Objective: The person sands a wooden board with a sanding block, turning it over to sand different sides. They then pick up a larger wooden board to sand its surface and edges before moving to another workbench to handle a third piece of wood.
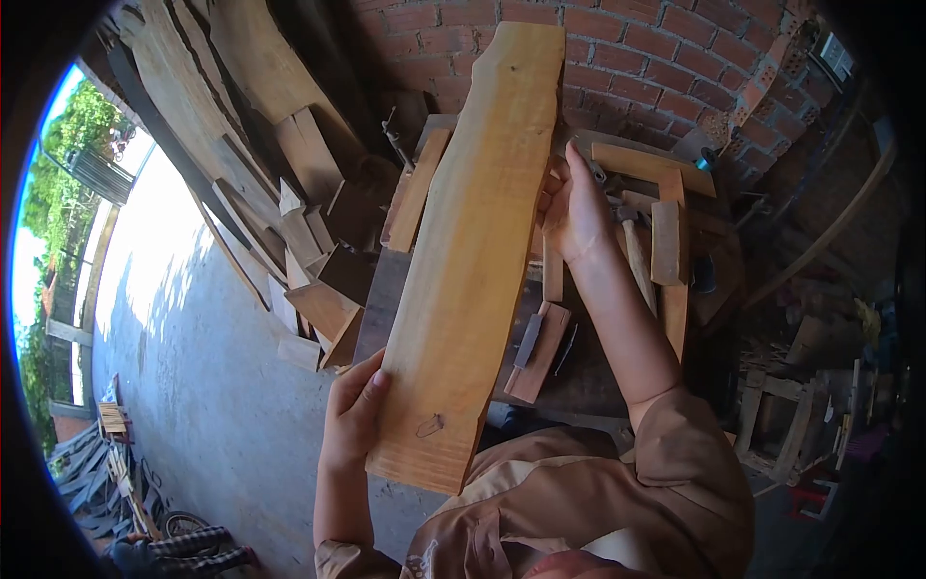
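Note:
A long, yellowish wooden board is held up in front of me, tilted so that its far end points toward the brick wall. It has an irregular, notched far end and a dark knot close to the near end. My left hand grips the lower left edge, thumb on the face and the other fingers hidden behind. At the right edge, farther up, my right hand is closed round the board with its fingers curled at the edge and its thumb pointing up.
Under the board is a workbench with wooden pieces, a hammer and a dark bar on a wooden block. Offcuts and tall planks lean at the left. A brick wall stands behind; a wooden frame sits at right.

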Tool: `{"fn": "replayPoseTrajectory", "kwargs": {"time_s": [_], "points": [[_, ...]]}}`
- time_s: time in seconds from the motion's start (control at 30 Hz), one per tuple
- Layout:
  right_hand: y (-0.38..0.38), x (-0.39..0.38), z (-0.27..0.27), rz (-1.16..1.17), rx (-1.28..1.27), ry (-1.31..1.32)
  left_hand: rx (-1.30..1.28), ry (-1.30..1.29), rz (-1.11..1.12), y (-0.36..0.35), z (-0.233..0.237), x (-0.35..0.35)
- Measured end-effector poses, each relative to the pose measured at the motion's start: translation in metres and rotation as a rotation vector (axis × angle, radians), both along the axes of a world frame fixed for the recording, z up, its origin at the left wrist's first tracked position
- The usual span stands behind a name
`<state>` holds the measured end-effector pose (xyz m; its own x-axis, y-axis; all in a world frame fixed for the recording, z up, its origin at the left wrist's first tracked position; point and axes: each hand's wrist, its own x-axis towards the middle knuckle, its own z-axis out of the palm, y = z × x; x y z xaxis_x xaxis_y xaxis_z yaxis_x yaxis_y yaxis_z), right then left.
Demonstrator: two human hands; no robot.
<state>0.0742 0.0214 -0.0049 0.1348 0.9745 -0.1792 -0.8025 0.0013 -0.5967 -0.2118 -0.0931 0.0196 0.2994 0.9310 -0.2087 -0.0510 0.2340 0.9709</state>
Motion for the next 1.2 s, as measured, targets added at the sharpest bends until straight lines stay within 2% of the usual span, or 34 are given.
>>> {"fn": "replayPoseTrajectory", "kwargs": {"time_s": [0.07, 0.13, 0.17, 0.3, 0.37, 0.53, 0.6, 0.63, 0.73, 0.8, 0.87, 1.0, 1.03, 1.1, 1.2], "points": [[0.003, 0.004, 0.001, -0.006, -0.024, -0.034, 0.074, 0.103, -0.033, -0.001, -0.005, -0.009], [-0.002, 0.005, 0.008, -0.003, 0.133, -0.129, 0.084, 0.102, -0.045, -0.006, -0.002, -0.016], [-0.008, -0.006, 0.021, -0.179, -0.02, -0.111, 0.094, 0.092, -0.056, -0.008, -0.002, -0.019], [-0.035, -0.011, 0.036, -0.203, 0.002, -0.1, 0.096, 0.086, -0.012, -0.023, -0.011, -0.033], [-0.05, -0.008, 0.031, -0.114, 0.158, -0.123, 0.1, 0.089, -0.021, -0.031, -0.017, -0.043], [-0.079, -0.02, 0.034, -0.148, 0.132, -0.094, 0.095, 0.088, 0.046, -0.059, -0.039, -0.063], [-0.088, -0.023, 0.033, -0.12, 0.071, -0.075, 0.005, 0.078, 0.026, -0.067, -0.046, -0.072], [-0.091, -0.023, 0.029, -0.122, 0.066, -0.077, 0.014, -0.034, 0.147, -0.078, -0.058, -0.071], [-0.099, -0.029, 0.026, -0.144, 0.014, -0.057, 0.028, -0.086, 0.083, -0.086, -0.072, -0.083], [-0.106, -0.027, 0.009, -0.138, 0.04, -0.065, 0.041, -0.061, 0.108, -0.086, -0.077, -0.085], [-0.112, -0.029, 0.006, -0.102, 0.083, -0.078, -0.051, 0.081, 0.013, -0.079, -0.079, -0.088], [-0.128, -0.037, -0.01, -0.031, 0.084, -0.104, -0.047, 0.22, 0.087, -0.082, -0.101, -0.088], [-0.13, -0.035, -0.027, 0.018, 0.185, -0.118, -0.037, 0.22, 0.084, -0.086, -0.109, -0.091], [-0.141, -0.041, -0.03, 0.034, 0.149, -0.144, -0.062, 0.231, 0.205, -0.094, -0.123, -0.094], [-0.151, -0.044, -0.041, 0.084, 0.128, -0.213, -0.054, 0.252, 0.116, -0.093, -0.138, -0.098]]}}
